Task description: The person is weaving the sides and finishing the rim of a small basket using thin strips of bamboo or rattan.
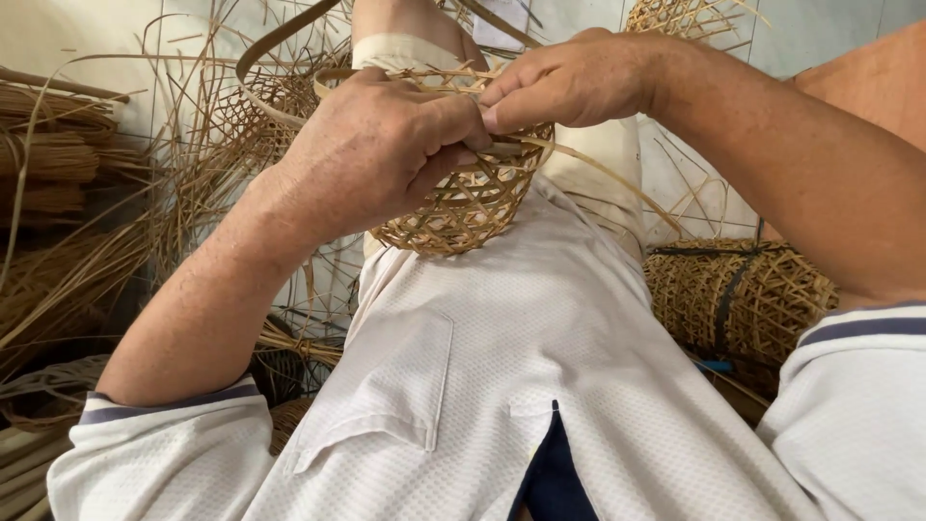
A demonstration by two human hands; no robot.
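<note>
A small open-weave bamboo basket (463,212) rests against my belly, above my white shirt. My left hand (376,150) wraps over its rim from the left, fingers closed on the edge. My right hand (569,82) comes in from the right, its fingertips pinching a thin bamboo strip (579,159) at the rim, right beside my left fingers. A wider flat strip (280,43) curves up behind the basket. The basket's inside is hidden by my hands.
Loose bamboo strips and bundles (58,164) lie heaped at the left. A roll of woven bamboo lattice tied with a dark band (743,294) lies at the right. Another woven piece (675,17) sits at the top. A bare leg (405,29) stretches ahead.
</note>
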